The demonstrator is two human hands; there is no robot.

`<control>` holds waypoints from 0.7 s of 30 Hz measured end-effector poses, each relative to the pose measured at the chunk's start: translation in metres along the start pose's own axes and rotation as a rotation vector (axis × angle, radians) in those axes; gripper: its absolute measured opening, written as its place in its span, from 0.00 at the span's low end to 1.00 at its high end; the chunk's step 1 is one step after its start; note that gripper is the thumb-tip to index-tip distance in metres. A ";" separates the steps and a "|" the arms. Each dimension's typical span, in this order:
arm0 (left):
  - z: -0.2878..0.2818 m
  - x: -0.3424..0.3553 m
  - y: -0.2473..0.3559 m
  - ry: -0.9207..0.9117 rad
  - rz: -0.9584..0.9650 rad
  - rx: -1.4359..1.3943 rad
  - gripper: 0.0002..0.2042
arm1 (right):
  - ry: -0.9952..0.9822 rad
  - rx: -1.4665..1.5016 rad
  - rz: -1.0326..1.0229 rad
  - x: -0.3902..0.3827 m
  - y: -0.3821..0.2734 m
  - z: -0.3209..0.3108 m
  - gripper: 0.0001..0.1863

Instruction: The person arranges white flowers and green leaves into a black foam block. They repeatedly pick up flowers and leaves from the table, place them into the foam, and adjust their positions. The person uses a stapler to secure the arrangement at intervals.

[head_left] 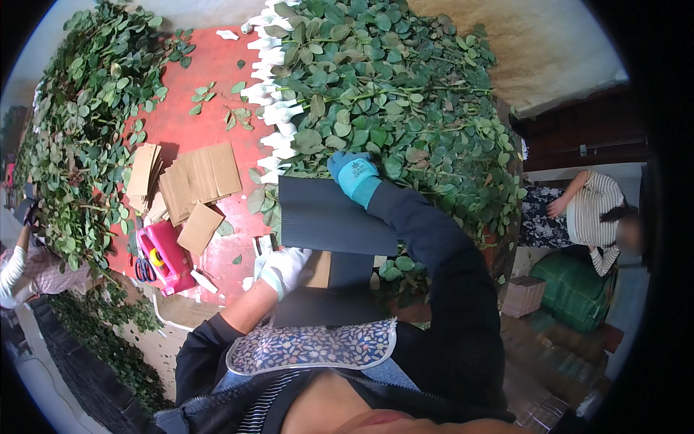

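Observation:
My left hand (284, 270), in a white glove, is closed at the side of a brown cardboard piece (318, 270) lying over black corrugated sheet. My right hand (354, 175), in a teal glove with darker fingers, reaches across the black corrugated sheet (329, 217) to the leafy stems. Its fingers are bent in among the leaves; what they hold is hidden. A thick heap of leafy cut stems (405, 101) lies ahead. Along its left edge, white-wrapped flower heads (278, 112) form a row.
The red tabletop (210, 65) carries loose cardboard pieces (199, 181), a pink tape dispenser (168, 257) and scissors (144, 270). Another leafy heap (94, 123) covers its left side. One person (596, 206) is at the right beside a green sack (571, 289); another (43, 267) is at far left.

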State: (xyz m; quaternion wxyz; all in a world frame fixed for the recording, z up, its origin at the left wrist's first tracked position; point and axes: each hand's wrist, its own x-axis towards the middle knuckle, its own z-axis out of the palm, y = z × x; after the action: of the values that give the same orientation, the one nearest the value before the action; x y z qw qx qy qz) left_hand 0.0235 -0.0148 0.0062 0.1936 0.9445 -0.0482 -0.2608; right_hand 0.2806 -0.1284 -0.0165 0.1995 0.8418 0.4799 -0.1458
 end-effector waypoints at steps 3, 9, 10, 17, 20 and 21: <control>0.001 0.001 0.003 0.000 0.003 0.078 0.37 | -0.031 0.030 0.033 0.000 0.007 -0.006 0.15; -0.001 0.003 0.002 -0.049 -0.008 -0.004 0.34 | 0.329 0.243 0.122 -0.060 0.052 -0.076 0.08; 0.004 0.004 -0.003 -0.051 -0.048 -0.023 0.33 | 0.213 0.373 0.170 -0.066 0.063 -0.096 0.09; 0.018 0.005 -0.009 0.271 0.136 0.126 0.34 | 0.142 0.579 0.247 -0.090 0.138 -0.098 0.21; 0.003 0.004 -0.002 0.104 0.079 0.021 0.34 | 0.621 0.790 0.178 -0.092 0.170 -0.073 0.19; -0.003 0.004 0.002 0.004 0.048 -0.027 0.34 | 0.706 0.842 0.111 -0.099 0.187 -0.081 0.19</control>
State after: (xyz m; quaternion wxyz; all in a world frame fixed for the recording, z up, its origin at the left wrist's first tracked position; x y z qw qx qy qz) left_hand 0.0286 -0.0163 0.0075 0.2129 0.9408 -0.0670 -0.2550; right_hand 0.3976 -0.2497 0.1341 -0.3200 0.8706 0.3730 -0.0235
